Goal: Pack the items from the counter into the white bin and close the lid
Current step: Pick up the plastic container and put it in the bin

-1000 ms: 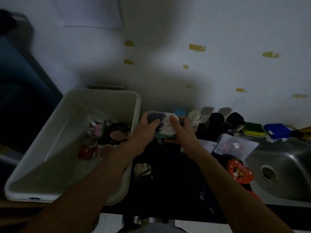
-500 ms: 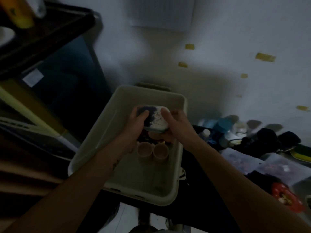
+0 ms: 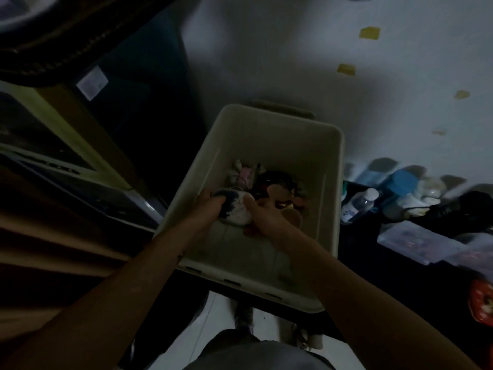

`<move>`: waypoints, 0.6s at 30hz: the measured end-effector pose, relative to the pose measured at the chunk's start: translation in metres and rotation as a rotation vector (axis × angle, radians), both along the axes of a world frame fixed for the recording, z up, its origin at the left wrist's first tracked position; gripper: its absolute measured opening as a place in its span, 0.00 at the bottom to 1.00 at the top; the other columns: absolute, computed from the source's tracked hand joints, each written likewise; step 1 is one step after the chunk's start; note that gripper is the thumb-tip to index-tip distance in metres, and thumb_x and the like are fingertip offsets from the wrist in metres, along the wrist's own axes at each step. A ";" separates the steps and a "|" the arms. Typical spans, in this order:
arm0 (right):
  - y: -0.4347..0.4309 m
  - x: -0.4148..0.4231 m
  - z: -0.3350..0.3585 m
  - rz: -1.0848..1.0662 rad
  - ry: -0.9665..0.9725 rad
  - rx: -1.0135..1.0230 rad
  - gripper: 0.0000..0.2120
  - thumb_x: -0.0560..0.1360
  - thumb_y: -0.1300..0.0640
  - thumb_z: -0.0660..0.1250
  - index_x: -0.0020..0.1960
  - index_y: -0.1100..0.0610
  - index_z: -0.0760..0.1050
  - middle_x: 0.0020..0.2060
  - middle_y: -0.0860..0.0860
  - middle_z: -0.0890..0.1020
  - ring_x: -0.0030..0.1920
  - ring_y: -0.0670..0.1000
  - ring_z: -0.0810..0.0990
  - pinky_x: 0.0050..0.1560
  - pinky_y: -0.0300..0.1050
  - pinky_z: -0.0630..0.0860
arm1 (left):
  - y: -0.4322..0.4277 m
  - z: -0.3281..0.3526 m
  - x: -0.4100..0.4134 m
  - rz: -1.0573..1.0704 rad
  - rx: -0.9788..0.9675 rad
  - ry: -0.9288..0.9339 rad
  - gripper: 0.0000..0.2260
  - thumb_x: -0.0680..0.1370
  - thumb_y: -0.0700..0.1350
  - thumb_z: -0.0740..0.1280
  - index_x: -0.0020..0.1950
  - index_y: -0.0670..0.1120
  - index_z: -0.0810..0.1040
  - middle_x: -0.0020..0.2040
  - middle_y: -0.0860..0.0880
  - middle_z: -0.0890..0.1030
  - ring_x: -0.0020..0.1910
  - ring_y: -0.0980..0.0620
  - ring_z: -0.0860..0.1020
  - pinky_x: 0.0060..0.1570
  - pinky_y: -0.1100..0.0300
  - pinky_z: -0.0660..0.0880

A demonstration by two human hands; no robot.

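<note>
The white bin (image 3: 330, 182) stands open at the counter's left end. Both my hands are down inside it, holding a small white and dark blue box (image 3: 236, 208) between them. My left hand (image 3: 205, 209) grips the box's left end with curled fingers. My right hand (image 3: 262, 216) grips its right end, thumb on top. Behind the box, several small items (image 3: 272, 182) lie in the far part of the bin, among them something pink and something dark. No lid is in view.
On the dark counter right of the bin stand a clear bottle (image 3: 358, 204), a blue-capped container (image 3: 400, 182), clear plastic bags (image 3: 418, 241) and a red item (image 3: 481, 305). A dark cabinet and shelves are on the left. The wall is close behind.
Both hands have carried the box from above the counter leftwards and down into the bin. My view has swung left and closer to the bin.
</note>
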State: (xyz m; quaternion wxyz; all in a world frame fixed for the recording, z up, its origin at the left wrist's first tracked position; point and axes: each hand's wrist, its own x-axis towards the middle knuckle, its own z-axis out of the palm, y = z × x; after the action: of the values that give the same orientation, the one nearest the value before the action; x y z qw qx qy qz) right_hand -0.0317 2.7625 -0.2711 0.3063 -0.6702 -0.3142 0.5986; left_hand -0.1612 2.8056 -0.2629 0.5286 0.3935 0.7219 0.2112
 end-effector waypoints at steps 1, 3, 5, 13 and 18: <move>0.001 -0.005 -0.007 0.002 0.009 -0.022 0.17 0.79 0.43 0.60 0.56 0.57 0.70 0.52 0.55 0.79 0.48 0.56 0.82 0.48 0.56 0.82 | 0.001 -0.004 -0.001 -0.001 -0.030 0.039 0.08 0.83 0.37 0.59 0.57 0.34 0.73 0.42 0.41 0.75 0.32 0.51 0.77 0.22 0.70 0.71; 0.002 -0.012 -0.014 -0.005 0.033 -0.105 0.18 0.81 0.45 0.59 0.60 0.59 0.72 0.54 0.58 0.79 0.51 0.58 0.81 0.50 0.57 0.82 | 0.004 -0.018 0.001 -0.015 -0.044 0.117 0.11 0.82 0.35 0.58 0.63 0.33 0.72 0.43 0.41 0.75 0.35 0.47 0.76 0.24 0.70 0.70; 0.004 -0.018 -0.021 -0.037 0.060 -0.196 0.21 0.81 0.45 0.59 0.66 0.60 0.70 0.55 0.59 0.78 0.54 0.60 0.81 0.53 0.57 0.81 | 0.009 -0.030 -0.001 -0.007 -0.062 0.210 0.12 0.83 0.36 0.57 0.65 0.34 0.71 0.51 0.40 0.77 0.40 0.42 0.75 0.36 0.66 0.73; 0.003 -0.020 -0.045 -0.091 0.281 -0.483 0.16 0.81 0.46 0.58 0.53 0.60 0.72 0.44 0.57 0.75 0.58 0.61 0.77 0.58 0.56 0.75 | 0.009 -0.050 -0.012 -0.300 -0.131 0.179 0.18 0.80 0.42 0.62 0.69 0.40 0.72 0.67 0.40 0.75 0.64 0.39 0.74 0.65 0.50 0.71; 0.004 -0.023 -0.052 -0.120 0.388 -0.517 0.21 0.79 0.53 0.60 0.69 0.59 0.63 0.57 0.59 0.71 0.53 0.61 0.75 0.57 0.56 0.73 | 0.014 -0.060 -0.018 -0.366 -0.121 0.140 0.23 0.75 0.37 0.67 0.70 0.42 0.72 0.64 0.38 0.76 0.59 0.37 0.77 0.59 0.46 0.76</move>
State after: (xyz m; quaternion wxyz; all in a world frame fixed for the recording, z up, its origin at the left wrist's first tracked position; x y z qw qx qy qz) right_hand -0.0547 2.7662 -0.3233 0.2150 -0.6164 -0.0478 0.7560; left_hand -0.1794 2.8193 -0.3233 0.5293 0.4993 0.6848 0.0402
